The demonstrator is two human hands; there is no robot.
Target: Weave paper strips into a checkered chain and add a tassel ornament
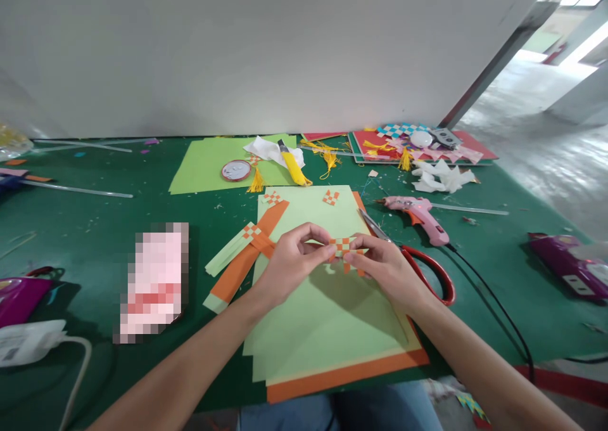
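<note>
Between my two hands is a small woven paper piece [342,247] in an orange and pale green check, with short strip ends sticking out. My left hand [306,250] pinches its left side between thumb and fingers. On the other side my right hand [380,260] grips it the same way, its fingertips hiding part of the weave. Below them lies a stack of pale green sheets [323,329] over orange paper. Two small woven pieces, one on the left [273,198] and one on the right [331,197], rest near the stack's far edge. Orange and green strips [242,266] cross at the left.
Red-handled scissors [430,276] lie right of the stack, beside a pink glue gun [418,212] with a black cord. Farther back are a yellow cutter [293,165], a round tin [236,170] and yellow tassels [327,155]. A pixelated pink object [154,279] is at left.
</note>
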